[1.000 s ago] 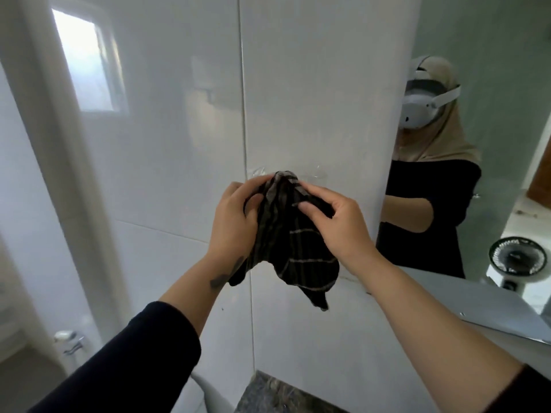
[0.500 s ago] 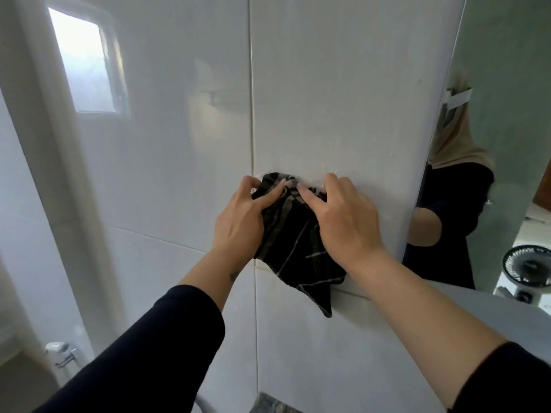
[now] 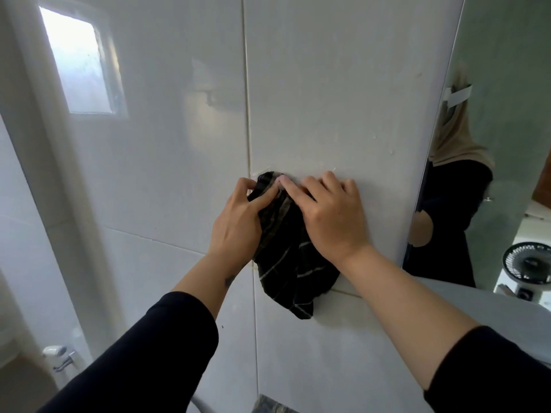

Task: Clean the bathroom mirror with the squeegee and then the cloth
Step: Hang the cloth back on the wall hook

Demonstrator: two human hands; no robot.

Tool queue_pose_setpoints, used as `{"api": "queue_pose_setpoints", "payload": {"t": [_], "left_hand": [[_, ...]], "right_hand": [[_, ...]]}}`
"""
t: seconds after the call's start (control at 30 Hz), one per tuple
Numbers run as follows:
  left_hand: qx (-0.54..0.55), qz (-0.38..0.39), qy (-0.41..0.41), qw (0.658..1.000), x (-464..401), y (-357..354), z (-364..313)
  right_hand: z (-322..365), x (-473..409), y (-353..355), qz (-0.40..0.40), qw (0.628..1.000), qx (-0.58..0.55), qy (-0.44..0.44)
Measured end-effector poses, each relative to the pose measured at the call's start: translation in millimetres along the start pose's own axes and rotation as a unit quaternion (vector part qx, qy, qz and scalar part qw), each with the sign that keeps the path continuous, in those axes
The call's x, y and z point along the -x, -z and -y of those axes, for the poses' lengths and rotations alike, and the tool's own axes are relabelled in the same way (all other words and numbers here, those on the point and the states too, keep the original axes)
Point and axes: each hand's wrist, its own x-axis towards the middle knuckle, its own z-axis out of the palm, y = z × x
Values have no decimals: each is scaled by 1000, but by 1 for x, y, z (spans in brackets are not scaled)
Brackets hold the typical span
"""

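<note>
— Both hands have pushed further up the wall since a moment ago, and the view has swung left, so less of the mirror (image 3: 507,144) shows.

— And the left hand (image 3: 238,225)?

— Fingers curled round the cloth's (image 3: 286,251) top left edge, pinching it to the tile (image 3: 328,84).

— The cloth itself?

— Dark, thin pale stripes, hanging on the tile between both hands, left of the mirror.

— The right hand (image 3: 331,216)?

— Laid flat, fingers spread, pressing the cloth's upper right against the tile.
</note>
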Motion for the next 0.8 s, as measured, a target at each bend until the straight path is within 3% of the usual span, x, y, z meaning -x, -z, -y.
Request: {"api": "queue_pose_setpoints", "payload": {"t": [0.17, 0.57, 0.8], "left_hand": [[-5, -23, -19, 1000, -6, -1, 7], [-59, 30, -21, 998, 23, -18, 21], [93, 71, 49, 992, 40, -26, 10]], "right_hand": [[-13, -1, 1, 22, 998, 38, 42], [7, 11, -3, 65, 997, -1, -42], [26, 15, 3, 96, 986, -30, -132]]}}
